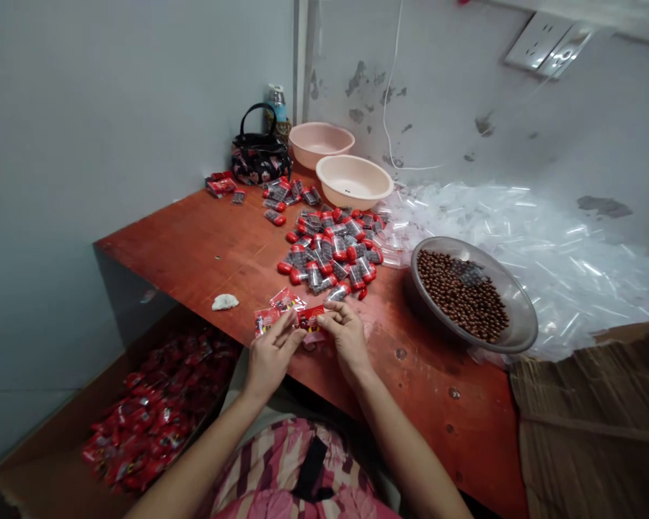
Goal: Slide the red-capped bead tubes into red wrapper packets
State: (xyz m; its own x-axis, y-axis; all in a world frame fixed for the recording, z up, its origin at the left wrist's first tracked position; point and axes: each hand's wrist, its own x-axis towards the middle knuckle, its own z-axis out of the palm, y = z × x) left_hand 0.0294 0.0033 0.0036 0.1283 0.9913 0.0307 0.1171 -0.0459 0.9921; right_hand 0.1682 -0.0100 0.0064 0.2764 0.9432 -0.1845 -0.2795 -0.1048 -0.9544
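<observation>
Near the front edge of the table, a small red printed packet (pixel 310 317) lies between my two hands. My right hand (pixel 347 337) pinches its right side between thumb and fingers. At its left side, my left hand (pixel 273 355) has thumb and fingers closed on the packet's edge. More red printed packets (pixel 267 320) lie flat just beyond my left fingers. Past my hands is a pile of small clear containers with red caps (pixel 324 249), filled with dark contents. To the right, a grey bowl (pixel 526 328) holds small round brown balls (pixel 459 295) and one dark-filled clear piece.
Clear empty plastic containers (pixel 519 238) heap along the wall. Two basins, pink (pixel 321 137) and cream (pixel 354 180), stand at the back beside a flowered handbag (pixel 259 155) and a bottle (pixel 277 104). A white lump (pixel 225 302) lies left. Below is a box of red packets (pixel 156 411).
</observation>
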